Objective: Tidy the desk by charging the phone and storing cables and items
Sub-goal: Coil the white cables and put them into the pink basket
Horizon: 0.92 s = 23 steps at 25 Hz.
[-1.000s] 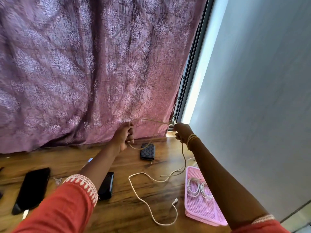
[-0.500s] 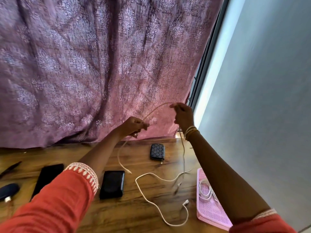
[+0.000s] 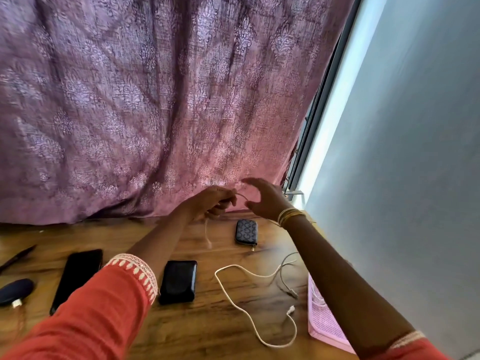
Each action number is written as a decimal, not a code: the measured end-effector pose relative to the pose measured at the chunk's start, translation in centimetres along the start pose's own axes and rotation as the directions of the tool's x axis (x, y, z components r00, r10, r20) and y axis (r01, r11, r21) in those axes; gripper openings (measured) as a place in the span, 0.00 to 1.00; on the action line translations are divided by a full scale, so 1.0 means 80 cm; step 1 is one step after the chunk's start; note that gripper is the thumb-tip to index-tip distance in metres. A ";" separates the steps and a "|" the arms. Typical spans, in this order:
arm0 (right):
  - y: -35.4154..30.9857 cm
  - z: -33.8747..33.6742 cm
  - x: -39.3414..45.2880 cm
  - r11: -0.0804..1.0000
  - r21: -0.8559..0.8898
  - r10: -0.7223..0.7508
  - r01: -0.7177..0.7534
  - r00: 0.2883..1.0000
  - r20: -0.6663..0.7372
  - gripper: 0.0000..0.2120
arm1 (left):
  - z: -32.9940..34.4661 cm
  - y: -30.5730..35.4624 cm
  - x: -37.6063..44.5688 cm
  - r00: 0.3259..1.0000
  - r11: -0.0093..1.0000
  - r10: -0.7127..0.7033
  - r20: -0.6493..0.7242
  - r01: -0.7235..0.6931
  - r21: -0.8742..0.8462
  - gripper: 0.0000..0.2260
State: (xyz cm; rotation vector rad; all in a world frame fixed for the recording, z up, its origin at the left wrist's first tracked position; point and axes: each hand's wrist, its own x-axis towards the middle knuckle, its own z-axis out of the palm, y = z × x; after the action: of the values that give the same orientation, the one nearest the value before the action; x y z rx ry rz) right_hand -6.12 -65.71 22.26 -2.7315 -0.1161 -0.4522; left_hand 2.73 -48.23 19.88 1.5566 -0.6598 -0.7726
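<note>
- Coiling the cable [image 3: 228, 284] — left hand [image 3: 210, 203] pinches one end above the desk [image 3: 207, 328]; the rest trails below the grip.
- Right hand [image 3: 262, 198], fingers spread beside it, holds nothing — next, probably take the next loop.

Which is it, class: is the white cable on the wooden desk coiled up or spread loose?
Spread loose. The white cable lies in open, wandering curves across the wooden desk, its plug end free, outside the pink tray.

The right hand [image 3: 267, 200] has let go of the cable [image 3: 249, 302], its fingers [image 3: 250, 181] now spread.
</note>
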 end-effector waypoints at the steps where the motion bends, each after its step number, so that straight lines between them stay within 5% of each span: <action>1: -0.009 0.008 0.002 0.997 0.073 -0.035 0.034 0.999 0.022 0.16 | 0.001 0.003 0.002 1.000 1.000 0.002 -0.001 -0.002 0.011 0.16; 4: -0.012 0.008 0.005 0.958 0.271 0.123 -0.091 0.987 -0.101 0.07 | -0.008 0.003 -0.002 0.998 0.999 0.038 -0.053 -0.038 -0.008 0.15; 8: 0.010 -0.006 0.002 0.723 0.623 0.562 -0.297 0.778 -0.281 0.06 | -0.029 -0.006 -0.011 0.994 0.990 0.023 -0.109 -0.038 -0.137 0.15; 10: 0.018 0.006 -0.001 0.789 0.438 0.547 -0.431 0.818 -0.180 0.07 | -0.033 -0.008 -0.008 0.996 0.914 0.037 -0.075 -0.064 -0.400 0.11; 12: 0.009 0.029 -0.010 0.883 0.128 0.441 -0.451 0.892 0.101 0.11 | -0.028 -0.003 -0.004 0.992 0.701 0.077 -0.095 -0.122 -0.703 0.06; 15: -0.038 0.058 -0.030 0.941 -0.071 0.327 -0.329 0.840 0.434 0.12 | -0.011 0.000 0.005 0.980 0.444 0.069 -0.186 -0.197 -0.874 0.10; 16: -0.056 0.062 -0.035 0.939 -0.035 0.312 -0.341 0.807 0.501 0.11 | -0.008 -0.004 0.008 0.974 0.454 0.055 -0.221 -0.221 -0.863 0.11; 18: -0.077 0.058 -0.037 0.951 0.004 0.255 -0.308 0.794 0.552 0.11 | -0.007 -0.017 0.015 0.946 0.682 0.001 -0.326 -0.239 -0.692 0.11; 20: -0.079 0.033 -0.026 0.989 -0.086 0.144 -0.119 0.904 0.402 0.11 | -0.012 -0.034 0.013 0.904 0.961 -0.008 -0.427 -0.111 -0.252 0.11; 22: -0.073 -0.005 -0.014 0.994 -0.096 0.066 -0.050 0.983 0.171 0.09 | -0.021 -0.053 0.009 0.926 0.992 0.027 -0.377 0.023 0.128 0.16; 23: -0.068 -0.023 -0.009 0.997 -0.029 0.071 -0.070 0.996 0.062 0.08 | -0.025 -0.057 0.005 0.955 0.984 0.000 -0.297 0.054 0.172 0.17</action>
State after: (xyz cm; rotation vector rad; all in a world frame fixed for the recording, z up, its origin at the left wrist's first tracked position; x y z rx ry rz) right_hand -8.12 -61.36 25.49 -2.7669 -0.0296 -0.3512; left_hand 4.51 -46.75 15.46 1.8052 -0.4958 -0.4940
